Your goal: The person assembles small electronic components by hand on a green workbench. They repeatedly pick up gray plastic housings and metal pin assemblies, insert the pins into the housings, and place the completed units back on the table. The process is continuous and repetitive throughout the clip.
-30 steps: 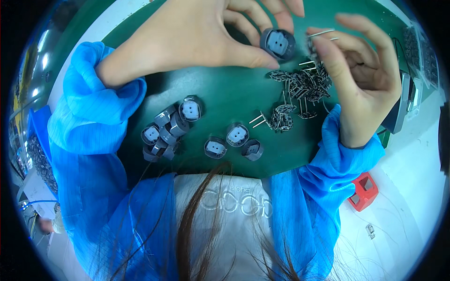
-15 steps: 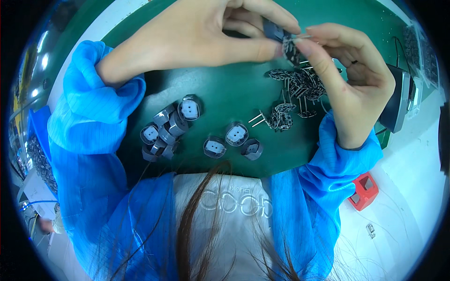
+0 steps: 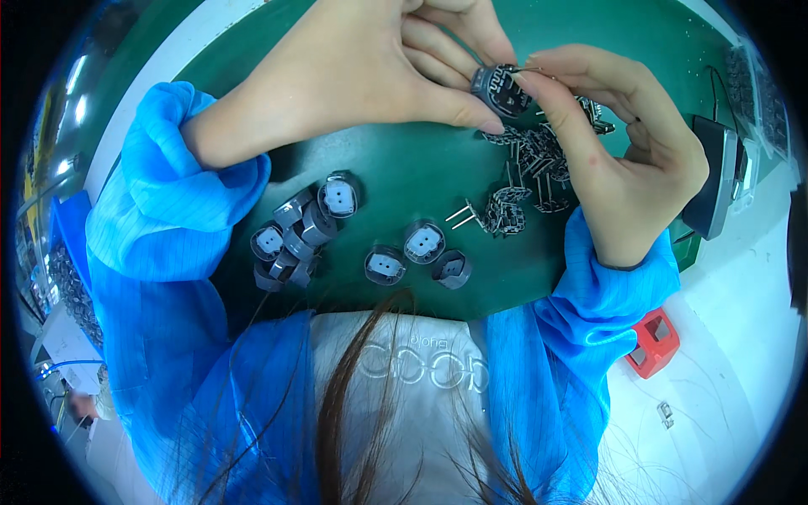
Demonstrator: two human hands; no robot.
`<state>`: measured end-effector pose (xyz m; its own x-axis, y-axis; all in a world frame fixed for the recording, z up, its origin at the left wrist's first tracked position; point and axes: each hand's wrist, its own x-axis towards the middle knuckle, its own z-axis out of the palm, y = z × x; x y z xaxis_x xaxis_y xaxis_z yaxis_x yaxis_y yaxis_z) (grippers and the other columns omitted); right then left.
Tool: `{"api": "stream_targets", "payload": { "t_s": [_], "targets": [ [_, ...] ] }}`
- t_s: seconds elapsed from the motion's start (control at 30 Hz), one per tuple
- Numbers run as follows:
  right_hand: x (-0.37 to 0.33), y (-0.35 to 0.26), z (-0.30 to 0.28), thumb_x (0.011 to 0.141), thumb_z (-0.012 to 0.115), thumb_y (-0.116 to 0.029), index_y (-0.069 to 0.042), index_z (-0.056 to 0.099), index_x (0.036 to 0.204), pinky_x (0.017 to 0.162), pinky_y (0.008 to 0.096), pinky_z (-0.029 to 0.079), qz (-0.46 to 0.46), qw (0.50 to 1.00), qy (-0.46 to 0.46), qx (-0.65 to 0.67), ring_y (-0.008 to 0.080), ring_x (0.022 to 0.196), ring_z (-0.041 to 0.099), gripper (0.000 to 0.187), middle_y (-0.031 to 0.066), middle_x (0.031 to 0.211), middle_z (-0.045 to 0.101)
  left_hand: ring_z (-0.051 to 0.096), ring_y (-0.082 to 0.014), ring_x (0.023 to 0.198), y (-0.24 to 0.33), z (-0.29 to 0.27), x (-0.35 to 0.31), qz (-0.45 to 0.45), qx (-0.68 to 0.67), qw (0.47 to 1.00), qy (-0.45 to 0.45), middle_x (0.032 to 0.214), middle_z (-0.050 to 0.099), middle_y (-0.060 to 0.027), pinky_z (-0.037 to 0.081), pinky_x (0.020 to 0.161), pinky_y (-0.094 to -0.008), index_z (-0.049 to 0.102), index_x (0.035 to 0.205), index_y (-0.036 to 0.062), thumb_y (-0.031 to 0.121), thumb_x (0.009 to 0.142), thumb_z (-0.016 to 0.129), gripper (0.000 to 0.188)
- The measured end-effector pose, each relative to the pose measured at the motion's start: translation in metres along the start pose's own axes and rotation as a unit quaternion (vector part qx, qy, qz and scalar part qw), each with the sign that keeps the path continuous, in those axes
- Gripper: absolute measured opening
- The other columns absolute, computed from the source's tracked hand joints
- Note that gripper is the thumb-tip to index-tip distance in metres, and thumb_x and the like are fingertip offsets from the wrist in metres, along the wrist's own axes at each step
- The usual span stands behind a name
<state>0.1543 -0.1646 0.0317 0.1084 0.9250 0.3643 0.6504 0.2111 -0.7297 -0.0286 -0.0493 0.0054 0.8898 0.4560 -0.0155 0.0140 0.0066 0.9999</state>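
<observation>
At the top of the view, my left hand (image 3: 396, 80) is closed around a small grey round housing (image 3: 480, 82). A black round circuit board (image 3: 507, 93) sits at the housing's mouth; how deep it goes in cannot be told. My right hand (image 3: 635, 143) comes in from the right, thumb and forefinger pinched on the thin metal pins (image 3: 539, 72) at the board's edge. Just below the hands lies a pile of black circuit boards with metal pins (image 3: 543, 156). A smaller cluster of boards (image 3: 505, 210) lies nearer to me.
Several grey round housings with white inserts (image 3: 303, 227) are heaped at the left of the green mat (image 3: 362, 160). Three more housings (image 3: 423, 242) lie nearer the middle. On the right are a black device (image 3: 711, 177) and a red plastic block (image 3: 652, 343).
The housing has turned in my left hand, so the board's face now shows. My left thumb has shifted down. My right fingers stay pinched by the board.
</observation>
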Motion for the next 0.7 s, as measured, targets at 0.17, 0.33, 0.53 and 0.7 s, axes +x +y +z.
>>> {"api": "stream_targets", "payload": {
  "t_s": [0.17, 0.33, 0.53, 0.7],
  "targets": [
    [-0.003, 0.003, 0.003, 0.074, 0.077, 0.011, 0.005, 0.072, 0.089, 0.077, 0.0262, 0.056, -0.016, 1.0, 0.011, -0.012, 0.0149, 0.081, 0.07, 0.017, 0.0086, 0.087, 0.073, 0.071, -0.0158, 0.092, 0.003, 0.001, 0.002, -0.017, -0.024, 1.0, 0.009, 0.096, 0.072, -0.015, 0.061, 0.082, -0.0256, 0.064, 0.101, -0.0066, -0.005, 0.078, 0.079, 0.028],
    [0.001, 0.004, 0.007, 0.072, 0.078, 0.011, 0.003, 0.072, 0.086, 0.072, 0.026, 0.055, -0.107, 0.992, 0.037, -0.058, 0.0144, 0.078, 0.069, 0.017, 0.0081, 0.083, 0.072, 0.071, -0.0162, 0.092, 0.008, 0.002, 0.0, -0.021, 0.022, 0.999, 0.018, 0.097, 0.072, -0.0161, 0.06, 0.083, -0.026, 0.066, 0.1, -0.007, -0.006, 0.077, 0.079, 0.027],
    [-0.002, 0.007, 0.015, 0.069, 0.079, 0.01, 0.001, 0.072, 0.083, 0.067, 0.0262, 0.054, -0.173, 0.976, 0.065, -0.119, 0.018, 0.074, 0.069, 0.018, 0.0087, 0.079, 0.07, 0.071, -0.0162, 0.091, 0.002, 0.003, -0.002, -0.01, 0.014, 1.0, 0.016, 0.096, 0.072, -0.0165, 0.06, 0.083, -0.0262, 0.066, 0.101, -0.0078, -0.007, 0.077, 0.078, 0.026],
    [0.001, 0.005, 0.011, 0.07, 0.079, 0.009, 0.001, 0.072, 0.088, 0.071, 0.0269, 0.054, -0.178, 0.977, 0.037, -0.115, 0.0196, 0.078, 0.069, 0.021, 0.0098, 0.085, 0.07, 0.071, -0.0152, 0.091, -0.005, 0.002, -0.001, -0.054, -0.108, 0.993, 0.013, 0.099, 0.072, -0.0159, 0.058, 0.082, -0.0249, 0.066, 0.102, -0.006, -0.008, 0.08, 0.073, 0.023]
  ]
}}
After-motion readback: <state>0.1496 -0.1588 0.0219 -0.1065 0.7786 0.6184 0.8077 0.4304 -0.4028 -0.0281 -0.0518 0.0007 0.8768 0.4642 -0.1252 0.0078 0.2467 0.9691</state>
